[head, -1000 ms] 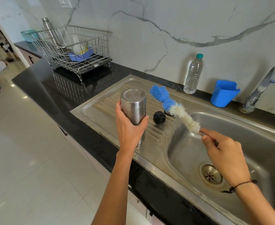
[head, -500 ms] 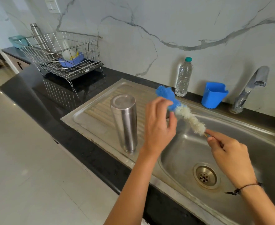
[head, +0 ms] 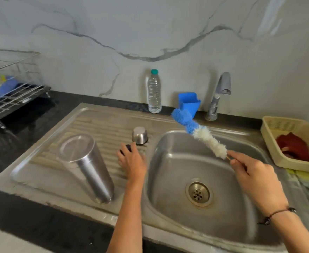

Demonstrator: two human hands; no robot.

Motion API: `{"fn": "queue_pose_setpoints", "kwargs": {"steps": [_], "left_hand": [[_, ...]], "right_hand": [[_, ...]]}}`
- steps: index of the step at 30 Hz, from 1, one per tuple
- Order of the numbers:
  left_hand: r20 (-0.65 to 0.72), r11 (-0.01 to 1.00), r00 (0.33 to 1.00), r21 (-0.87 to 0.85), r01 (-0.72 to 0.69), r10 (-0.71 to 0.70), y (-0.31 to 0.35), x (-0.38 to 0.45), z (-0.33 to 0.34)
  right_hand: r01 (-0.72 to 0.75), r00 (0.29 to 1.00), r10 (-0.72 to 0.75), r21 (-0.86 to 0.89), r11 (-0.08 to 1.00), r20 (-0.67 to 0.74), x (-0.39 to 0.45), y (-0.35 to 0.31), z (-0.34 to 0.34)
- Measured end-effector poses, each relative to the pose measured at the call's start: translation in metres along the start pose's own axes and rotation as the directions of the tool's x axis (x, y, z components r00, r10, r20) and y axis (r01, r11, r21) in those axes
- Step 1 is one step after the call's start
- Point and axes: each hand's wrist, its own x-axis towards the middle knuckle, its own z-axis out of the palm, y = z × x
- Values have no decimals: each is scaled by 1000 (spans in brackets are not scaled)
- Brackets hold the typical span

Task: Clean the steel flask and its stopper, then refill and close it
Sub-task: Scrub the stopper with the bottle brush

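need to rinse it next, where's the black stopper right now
In the head view, the black stopper is on the drainboard under the left hand's fingertips, just before the small steel cap.

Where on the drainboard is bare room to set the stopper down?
Bare ribbed steel lies behind the flask, toward the bottle, and along the drainboard's left edge. It is crowded between flask and basin: left hand, stopper, steel cup.

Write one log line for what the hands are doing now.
left hand: grips black stopper | right hand: holds bottle brush | steel flask: inverted on drainboard
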Motion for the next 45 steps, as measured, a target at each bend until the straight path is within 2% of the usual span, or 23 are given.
{"fn": "queue_pose_setpoints", "kwargs": {"steps": [4,7,9,10,12,14,16,20,22,25,31,45], "left_hand": [[-170,988,985,-149,-36,10,1,6,6],[-151,916,989,-396,-62,2,24,6,0],[-68,788,998,-613,-54,16,49,3,-3],[-8,681,1000,-732,-14,12,62,0,-4],[185,439,983,-883,167,0,84,-12,-6],[346,289,937,-902,321,39,99,-27,-6],[426,240,902,-885,399,73,106,-40,-2],[518,180,851,-849,497,90,111,-49,0],[514,169,854,-852,496,87,110,-47,-1],[500,151,863,-861,486,72,107,-41,-4],[507,143,859,-857,495,65,105,-41,-5],[530,139,846,-844,518,64,107,-45,3]], "right_hand": [[67,997,-70,-99,993,-30,20,-17,-10],[114,990,-132,-286,951,-43,47,-35,-24],[108,989,-143,-437,893,-48,68,-53,-36],[99,988,-145,-499,861,-53,79,-62,-41],[93,983,-170,-603,792,-71,102,-79,-50],[122,977,-209,-678,725,-48,124,-95,-55],[167,974,-225,-727,666,18,142,-111,-55],[216,969,-226,-797,564,103,169,-135,-41],[229,970,-193,-812,537,146,181,-141,-31],[230,973,-117,-813,534,198,196,-145,-23],[217,973,-61,-792,570,223,211,-135,-15],[243,964,-233,-792,560,130,187,-138,-57]]}}
